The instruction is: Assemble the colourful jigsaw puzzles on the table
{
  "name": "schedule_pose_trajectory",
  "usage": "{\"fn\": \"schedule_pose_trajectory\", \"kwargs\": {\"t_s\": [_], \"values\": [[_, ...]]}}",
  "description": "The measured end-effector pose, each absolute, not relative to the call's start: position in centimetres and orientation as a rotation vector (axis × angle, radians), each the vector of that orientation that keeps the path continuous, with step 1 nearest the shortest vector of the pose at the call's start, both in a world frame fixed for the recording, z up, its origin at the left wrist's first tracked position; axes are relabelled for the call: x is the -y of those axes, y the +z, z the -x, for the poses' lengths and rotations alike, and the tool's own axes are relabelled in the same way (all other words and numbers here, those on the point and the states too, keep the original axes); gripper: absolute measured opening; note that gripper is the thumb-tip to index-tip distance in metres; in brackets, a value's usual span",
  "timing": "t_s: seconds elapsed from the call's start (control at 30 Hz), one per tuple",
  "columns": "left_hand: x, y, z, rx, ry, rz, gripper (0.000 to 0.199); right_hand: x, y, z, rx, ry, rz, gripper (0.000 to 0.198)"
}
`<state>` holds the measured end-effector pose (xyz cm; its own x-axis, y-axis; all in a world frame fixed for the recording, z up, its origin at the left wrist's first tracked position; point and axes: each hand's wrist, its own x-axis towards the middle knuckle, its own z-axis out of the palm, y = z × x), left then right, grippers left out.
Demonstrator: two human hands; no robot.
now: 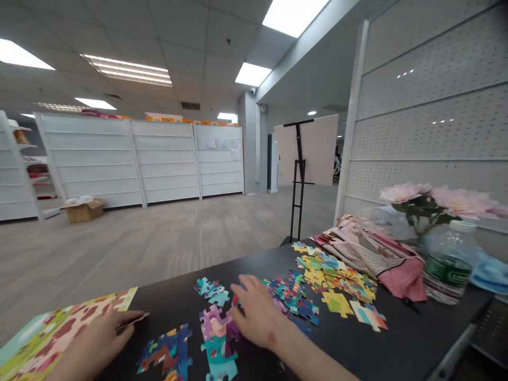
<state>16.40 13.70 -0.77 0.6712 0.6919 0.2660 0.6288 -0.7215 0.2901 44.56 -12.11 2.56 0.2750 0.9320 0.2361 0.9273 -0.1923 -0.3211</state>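
My left hand [93,341] is closed on a puzzle piece [137,319], which is seen nearly edge-on between thumb and forefinger, over the edge of a cow-spotted picture sheet [59,338]. My right hand [256,312] reaches over loose pieces with its fingers apart, thumb close to a purple and teal joined section [218,344]; a red bit shows between its fingertips. A dark blue joined section [166,352] with brown shapes lies between my hands. Farther off are a few light blue pieces [212,291]. Right of my right hand spreads a heap of dark blue pieces [296,296].
Yellow puzzle pieces [337,278] are piled on the black table [262,259]. At the right stand a water bottle [450,264], a pink patterned cloth [381,259] and pink flowers [448,201]. A board on an easel [299,180] stands beyond the table.
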Motion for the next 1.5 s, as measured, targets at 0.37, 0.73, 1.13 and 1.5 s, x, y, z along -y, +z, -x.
{"fn": "schedule_pose_trajectory", "kwargs": {"t_s": [0.37, 0.73, 1.13, 1.5], "values": [[-12.6, -1.2, -17.3, -0.943, 0.576, -2.499, 0.042, 24.9, -1.7, -48.4, 1.72, 0.233, 2.49, 0.058], [-12.3, -1.3, -17.5, -0.748, 0.608, -2.597, 0.032, 15.0, 4.1, -55.2, 1.427, -0.053, 2.619, 0.031], [-11.6, 1.1, -16.3, -0.822, 0.532, -2.512, 0.023, 9.6, 3.9, -51.5, 1.563, 0.11, 2.395, 0.028], [-10.5, 0.1, -17.6, -0.686, 0.257, -2.517, 0.03, 5.3, 0.5, -29.7, 1.929, 0.186, 2.021, 0.029]]}}
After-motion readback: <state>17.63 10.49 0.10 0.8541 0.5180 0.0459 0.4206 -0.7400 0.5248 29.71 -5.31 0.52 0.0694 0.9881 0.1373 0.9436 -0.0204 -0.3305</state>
